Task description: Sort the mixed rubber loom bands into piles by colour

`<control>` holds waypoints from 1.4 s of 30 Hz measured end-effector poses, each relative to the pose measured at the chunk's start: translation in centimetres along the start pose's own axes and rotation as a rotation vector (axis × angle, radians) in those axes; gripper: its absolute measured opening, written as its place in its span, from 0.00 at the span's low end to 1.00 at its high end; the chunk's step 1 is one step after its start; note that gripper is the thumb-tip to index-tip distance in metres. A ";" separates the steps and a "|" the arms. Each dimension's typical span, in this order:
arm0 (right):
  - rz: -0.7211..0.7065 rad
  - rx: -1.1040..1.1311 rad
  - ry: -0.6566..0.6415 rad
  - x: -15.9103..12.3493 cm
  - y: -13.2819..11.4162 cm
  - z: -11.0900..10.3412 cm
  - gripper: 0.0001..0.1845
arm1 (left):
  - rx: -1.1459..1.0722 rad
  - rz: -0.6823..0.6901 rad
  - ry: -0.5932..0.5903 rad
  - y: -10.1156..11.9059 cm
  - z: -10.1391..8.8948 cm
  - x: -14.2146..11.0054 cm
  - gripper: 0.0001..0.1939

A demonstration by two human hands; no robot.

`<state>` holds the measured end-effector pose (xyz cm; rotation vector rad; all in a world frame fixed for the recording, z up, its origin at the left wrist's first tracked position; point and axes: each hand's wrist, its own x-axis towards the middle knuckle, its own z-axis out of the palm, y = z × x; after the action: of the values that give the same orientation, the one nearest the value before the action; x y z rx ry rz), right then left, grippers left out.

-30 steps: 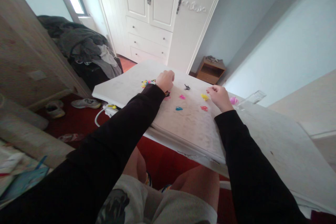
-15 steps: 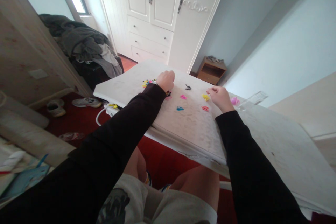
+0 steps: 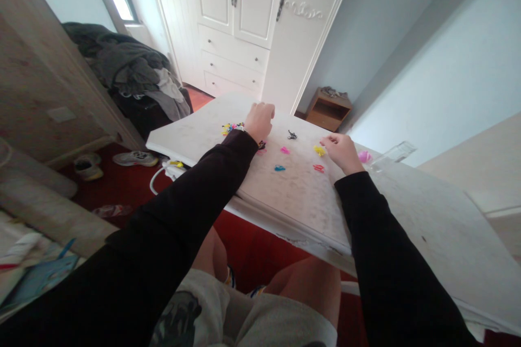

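Small coloured bands, looking like hair elastics, lie in separate little heaps on the white table (image 3: 285, 198). My left hand (image 3: 259, 122) is raised over the table beside the mixed pile of bands (image 3: 232, 128), its fingers curled and their tips hidden from me. My right hand (image 3: 341, 152) rests by the yellow bands (image 3: 319, 150), thumb and fingertips drawn together; anything between them is too small to make out. Between and below the hands are black bands (image 3: 292, 134), pink bands (image 3: 285, 150), blue bands (image 3: 279, 168) and red bands (image 3: 318, 168).
Right of my right hand lie a pink item (image 3: 365, 156) and a clear plastic container (image 3: 394, 154). A white cable (image 3: 154, 176) hangs at the left table edge. Beyond stand a white wardrobe (image 3: 240, 59), a small wooden cabinet (image 3: 329, 110) and piled clothes (image 3: 130, 68).
My left hand has lifted slightly and moved a little away from me. My right hand stays by the yellow bands, and the heaps look the same.
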<state>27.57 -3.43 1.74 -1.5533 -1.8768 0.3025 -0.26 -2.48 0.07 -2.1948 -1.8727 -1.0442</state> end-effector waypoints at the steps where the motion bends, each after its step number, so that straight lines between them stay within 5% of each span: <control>1: 0.003 0.000 -0.002 0.0 0.0 0.0 0.10 | -0.018 0.009 0.019 -0.1 0.2 0.1 0.21; 8: -0.013 0.002 0.005 -0.1 -0.2 0.0 0.10 | -0.312 0.049 0.117 0.2 1.0 1.1 0.17; 18: -0.178 0.061 -0.004 -0.9 -1.7 0.5 0.11 | -1.263 -0.172 -0.175 3.1 0.8 0.4 0.12; 30: -0.495 0.250 -0.051 -3.3 -4.6 2.0 0.07 | -1.213 -0.019 -0.312 3.8 0.5 -0.1 0.10; 37: -0.430 0.227 0.023 -3.3 -4.8 3.4 0.06 | -1.093 0.186 -0.291 3.7 0.9 0.1 0.09; 42: -0.358 0.219 0.098 -3.2 -4.8 3.2 0.04 | -1.238 0.032 -0.356 4.0 0.5 -0.2 0.09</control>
<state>22.02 -6.95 0.97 -1.0473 -1.9297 0.2547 3.59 -3.43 1.04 -3.1058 -1.3546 -2.3812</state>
